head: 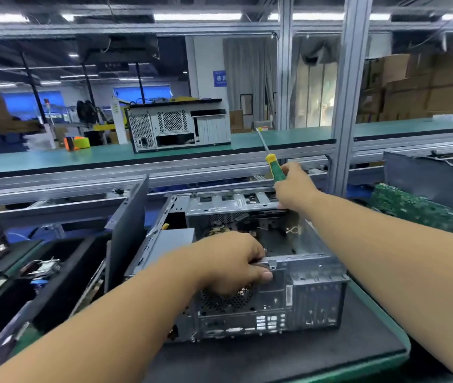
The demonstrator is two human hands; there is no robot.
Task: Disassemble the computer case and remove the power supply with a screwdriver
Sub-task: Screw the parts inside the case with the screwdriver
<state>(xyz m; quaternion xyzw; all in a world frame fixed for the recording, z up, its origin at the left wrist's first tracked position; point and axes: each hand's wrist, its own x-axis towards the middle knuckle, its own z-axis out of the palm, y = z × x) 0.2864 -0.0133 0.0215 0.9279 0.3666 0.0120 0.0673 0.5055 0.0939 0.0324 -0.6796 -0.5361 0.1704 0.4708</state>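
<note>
On the bench's near edge, I'm gripping the opened computer case (250, 275) with my left hand (231, 264) while my right hand (293, 186) is clutching the screwdriver (271, 161), power supply (177, 239) seemingly unremoved.

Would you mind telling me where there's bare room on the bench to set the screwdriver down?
Bare mat lies in front of the computer case and along its right side. Left is crowded: a leaning side panel and black trays. A circuit board fills the far right.

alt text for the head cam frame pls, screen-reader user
A person's left hand grips the top rear edge of an opened computer case on a workbench, while the right hand holds a green-and-yellow screwdriver, tip up, above it. Another case sits on the shelf behind.
</note>
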